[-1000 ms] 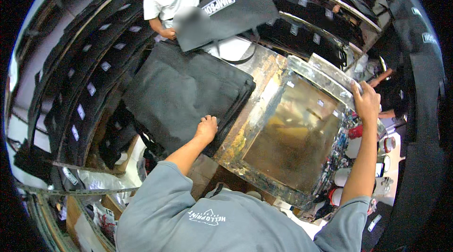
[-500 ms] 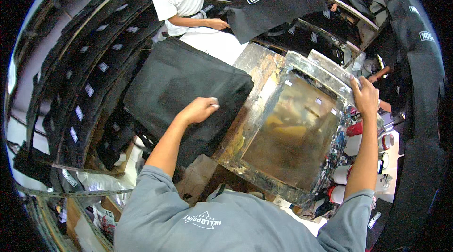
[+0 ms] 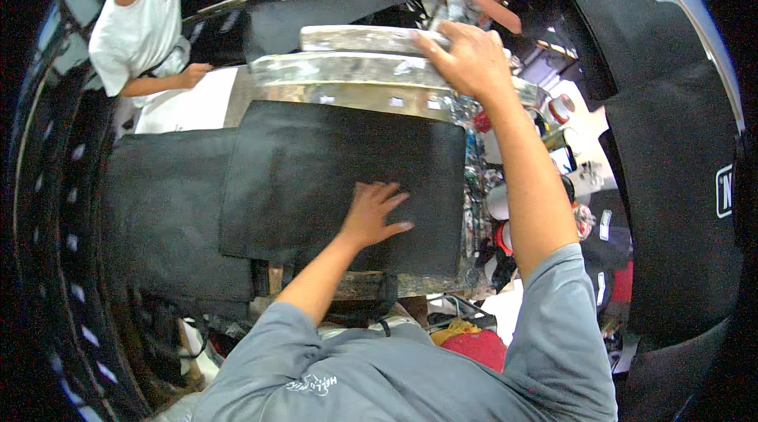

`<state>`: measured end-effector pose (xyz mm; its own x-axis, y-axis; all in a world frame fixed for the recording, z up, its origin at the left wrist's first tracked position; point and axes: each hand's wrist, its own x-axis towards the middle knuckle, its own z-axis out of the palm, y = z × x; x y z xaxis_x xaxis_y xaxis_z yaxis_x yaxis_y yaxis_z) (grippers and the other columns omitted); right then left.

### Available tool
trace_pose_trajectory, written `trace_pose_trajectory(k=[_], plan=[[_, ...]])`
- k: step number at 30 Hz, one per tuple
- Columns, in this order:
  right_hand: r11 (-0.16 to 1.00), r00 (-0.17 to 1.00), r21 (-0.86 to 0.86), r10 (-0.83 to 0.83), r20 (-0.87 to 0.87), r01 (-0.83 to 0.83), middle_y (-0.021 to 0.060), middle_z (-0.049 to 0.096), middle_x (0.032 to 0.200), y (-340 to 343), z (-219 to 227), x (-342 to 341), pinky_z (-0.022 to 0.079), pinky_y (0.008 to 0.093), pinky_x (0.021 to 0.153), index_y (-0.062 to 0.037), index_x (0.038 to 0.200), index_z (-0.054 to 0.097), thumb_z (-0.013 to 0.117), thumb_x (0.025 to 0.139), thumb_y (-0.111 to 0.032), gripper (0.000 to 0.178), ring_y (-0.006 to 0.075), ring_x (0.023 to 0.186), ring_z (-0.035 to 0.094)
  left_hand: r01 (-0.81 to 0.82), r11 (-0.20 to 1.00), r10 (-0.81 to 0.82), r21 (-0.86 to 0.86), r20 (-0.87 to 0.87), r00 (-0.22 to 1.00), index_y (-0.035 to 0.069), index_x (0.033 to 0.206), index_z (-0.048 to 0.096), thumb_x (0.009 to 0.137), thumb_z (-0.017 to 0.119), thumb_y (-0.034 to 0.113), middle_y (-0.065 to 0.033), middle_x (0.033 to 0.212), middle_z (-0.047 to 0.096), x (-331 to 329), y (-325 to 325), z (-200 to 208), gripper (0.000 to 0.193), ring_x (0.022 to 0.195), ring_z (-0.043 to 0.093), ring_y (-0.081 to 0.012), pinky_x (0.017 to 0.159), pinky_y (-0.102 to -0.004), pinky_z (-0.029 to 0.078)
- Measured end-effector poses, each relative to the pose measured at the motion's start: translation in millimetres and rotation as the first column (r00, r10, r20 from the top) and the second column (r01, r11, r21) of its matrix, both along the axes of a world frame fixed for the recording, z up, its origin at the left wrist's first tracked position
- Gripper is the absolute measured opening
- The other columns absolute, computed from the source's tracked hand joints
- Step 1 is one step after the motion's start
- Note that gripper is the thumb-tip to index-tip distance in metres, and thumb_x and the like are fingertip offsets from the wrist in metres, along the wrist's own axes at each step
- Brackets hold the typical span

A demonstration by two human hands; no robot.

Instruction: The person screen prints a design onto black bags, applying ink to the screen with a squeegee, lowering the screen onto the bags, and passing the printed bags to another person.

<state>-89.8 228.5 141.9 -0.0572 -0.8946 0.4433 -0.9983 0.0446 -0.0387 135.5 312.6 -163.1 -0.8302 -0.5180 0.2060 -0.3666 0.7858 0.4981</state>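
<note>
My left hand point(image 3: 371, 217) lies with fingers spread on a flat black fabric piece point(image 3: 300, 177). That piece covers most of a paint-stained work board point(image 3: 363, 96), whose far strip shows small pale labels. At the board's far side, my right hand point(image 3: 474, 59) is closed over the right end of a pale, paint-smeared bar point(image 3: 359, 38). A second worn bar point(image 3: 339, 71) runs just nearer than it. To the left, a stack of black fabric pieces point(image 3: 166, 201) lies partly under the spread one.
A co-worker in a white shirt point(image 3: 138, 35) stands at the far left, near a large black sheet with a white print point(image 3: 332, 19). Another person's hand point(image 3: 482, 0) shows at the far right. Jars point(image 3: 561, 108) stand right of the board; black sheets point(image 3: 679, 185) hang beyond.
My left hand has gone from the stack rightward onto the board, where a black fabric piece now covers the bare surface. My right hand still holds the bar; the view has turned.
</note>
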Motion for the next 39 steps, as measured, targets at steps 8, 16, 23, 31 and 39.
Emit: trace_pose_trajectory(k=[8,16,23,31,39], plan=[[1.000,0.999,-0.009,0.026,0.040,-0.026,0.0231,0.074,0.104,-15,15,1,0.045,0.0531,0.093,-0.0028,0.102,0.077,0.044,0.091,-0.080,0.085,0.0383,0.105,0.069,-0.221,0.969,0.241,-0.110,0.237,0.941,0.026,0.164,0.031,0.078,0.054,0.088,-0.0122,0.173,0.013,30,10,-49,0.108,0.157,0.005,-0.0478,0.118,-0.0758,-0.005],[1.000,0.998,0.017,0.020,0.051,-0.021,0.0227,0.074,0.100,-19,22,3,0.046,0.0519,0.091,-0.0016,0.098,0.077,0.045,0.091,-0.079,0.084,0.0386,0.102,0.069,-0.226,0.974,0.226,-0.034,0.296,0.928,0.025,0.164,0.032,0.075,0.060,0.086,-0.0138,0.173,0.012,-2,7,-40,0.111,0.157,0.006,-0.0489,0.117,-0.0761,-0.004],[0.999,1.000,0.034,0.008,0.030,-0.009,0.0229,0.074,0.104,-20,25,3,0.046,0.0508,0.092,-0.0009,0.104,0.076,0.047,0.092,-0.076,0.081,0.0378,0.105,0.069,-0.266,0.963,0.264,-0.028,0.271,0.926,0.026,0.163,0.032,0.075,0.061,0.085,-0.0161,0.173,0.013,2,9,-43,0.110,0.157,0.007,-0.0484,0.114,-0.0796,-0.003],[0.996,0.997,-0.042,0.082,0.002,-0.082,0.0215,0.073,0.091,-14,9,0,0.046,0.0507,0.086,-0.0023,0.094,0.073,0.049,0.093,-0.074,0.075,0.0398,0.092,0.069,-0.332,0.848,0.458,0.413,-0.257,0.851,0.013,0.162,0.031,0.080,0.060,0.083,-0.0227,0.165,0.031,13,-29,50,0.113,0.151,0.031,-0.0443,0.122,-0.0648,0.019],[0.947,0.990,0.293,0.139,-0.006,-0.131,0.0139,0.064,0.105,72,-92,26,0.040,0.0499,0.090,-0.0068,0.115,0.060,0.082,0.081,-0.041,0.053,0.0332,0.107,0.061,0.482,0.190,0.850,0.855,-0.389,0.355,-0.011,0.155,0.016,0.086,0.029,0.092,-0.0297,0.155,0.036,122,6,135,0.124,0.143,0.044,-0.0412,0.121,-0.0532,0.037]])
